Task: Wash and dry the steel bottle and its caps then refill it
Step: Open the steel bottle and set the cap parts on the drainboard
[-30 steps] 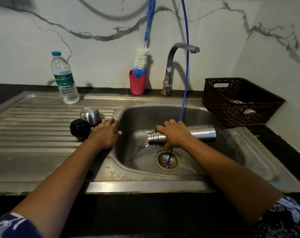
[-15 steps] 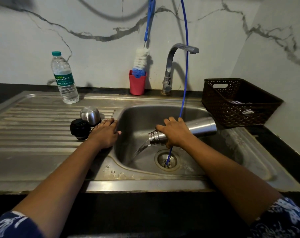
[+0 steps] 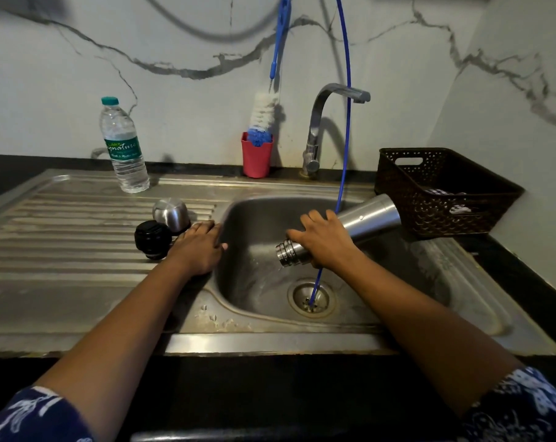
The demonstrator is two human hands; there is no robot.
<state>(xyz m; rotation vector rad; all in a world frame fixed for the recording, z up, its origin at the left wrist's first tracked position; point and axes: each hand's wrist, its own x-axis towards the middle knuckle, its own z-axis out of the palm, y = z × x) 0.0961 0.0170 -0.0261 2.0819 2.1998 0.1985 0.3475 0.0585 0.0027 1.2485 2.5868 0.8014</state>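
Note:
My right hand (image 3: pixel 326 240) grips the steel bottle (image 3: pixel 365 221) over the sink basin (image 3: pixel 248 282). The bottle is tilted with its threaded mouth down to the left and its base up to the right. No water stream shows at the mouth. My left hand (image 3: pixel 198 245) rests flat on the sink's left rim. Just left of it, on the ribbed drainboard (image 3: pixel 63 237), stand the steel cap (image 3: pixel 170 214) and the black inner cap (image 3: pixel 152 239).
A plastic water bottle (image 3: pixel 123 146) stands at the back left. A red cup (image 3: pixel 256 154) holds a bottle brush by the tap (image 3: pixel 330 122). A blue tube (image 3: pixel 343 154) runs down into the drain (image 3: pixel 311 299). A dark basket (image 3: pixel 442 193) sits at the right.
My right hand has tipped the bottle further, base rising and mouth dropping. Water poured from its mouth before; now no stream shows. My left hand has stayed put.

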